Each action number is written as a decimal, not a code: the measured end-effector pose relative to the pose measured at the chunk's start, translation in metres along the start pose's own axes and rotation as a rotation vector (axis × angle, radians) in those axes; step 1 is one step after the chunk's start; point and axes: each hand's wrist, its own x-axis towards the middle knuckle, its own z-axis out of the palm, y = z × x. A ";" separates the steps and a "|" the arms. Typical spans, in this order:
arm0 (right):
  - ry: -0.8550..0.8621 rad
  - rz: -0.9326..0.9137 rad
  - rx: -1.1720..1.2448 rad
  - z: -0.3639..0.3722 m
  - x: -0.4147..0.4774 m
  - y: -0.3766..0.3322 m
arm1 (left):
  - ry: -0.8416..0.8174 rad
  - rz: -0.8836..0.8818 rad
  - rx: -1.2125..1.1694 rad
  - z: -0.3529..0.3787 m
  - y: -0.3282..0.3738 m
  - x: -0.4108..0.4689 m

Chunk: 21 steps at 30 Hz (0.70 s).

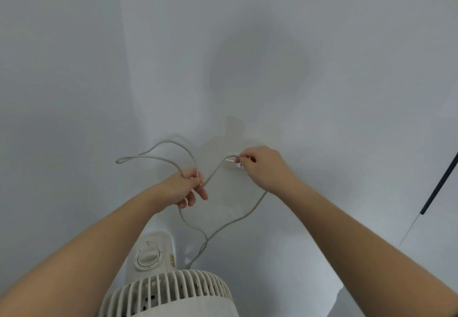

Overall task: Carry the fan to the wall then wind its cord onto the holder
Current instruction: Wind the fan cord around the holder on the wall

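A cream-white fan stands at the bottom centre, right against the white wall, with its grille and a round dial showing. Its grey cord rises from behind the fan and splits into loops. My left hand is closed on the cord, and a long loop sticks out to the upper left of it. My right hand pinches the cord at a small white holder on the wall. The holder is mostly hidden by my fingers.
The wall forms a corner at the left. A dark thin rod leans at the right edge. A patch of grey floor shows at the lower right.
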 end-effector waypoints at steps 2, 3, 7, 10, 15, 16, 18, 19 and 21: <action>0.020 -0.086 -0.250 -0.020 0.000 0.000 | 0.035 0.021 0.089 0.001 -0.001 0.000; 0.038 -0.111 -0.372 -0.029 0.001 0.001 | 0.058 0.038 0.111 0.002 0.000 0.001; 0.148 -0.199 -0.527 -0.054 0.007 0.007 | 0.019 0.054 0.030 0.010 0.011 -0.001; 0.337 -0.089 -0.131 -0.064 0.011 0.004 | -0.087 0.017 -0.056 0.023 0.020 -0.004; 0.092 0.522 0.837 -0.072 0.011 -0.012 | -0.213 -0.018 -0.117 0.035 0.021 -0.006; 0.083 0.557 0.891 -0.071 0.012 -0.011 | -0.226 -0.022 -0.132 0.037 0.022 -0.006; 0.134 0.513 0.996 -0.070 0.018 -0.010 | -0.266 -0.037 -0.166 0.041 0.024 -0.007; 0.171 0.461 1.047 -0.070 0.020 -0.010 | -0.295 -0.045 -0.190 0.044 0.024 -0.008; 0.230 0.326 1.074 -0.072 0.022 -0.014 | -0.371 -0.056 -0.239 0.052 0.022 -0.009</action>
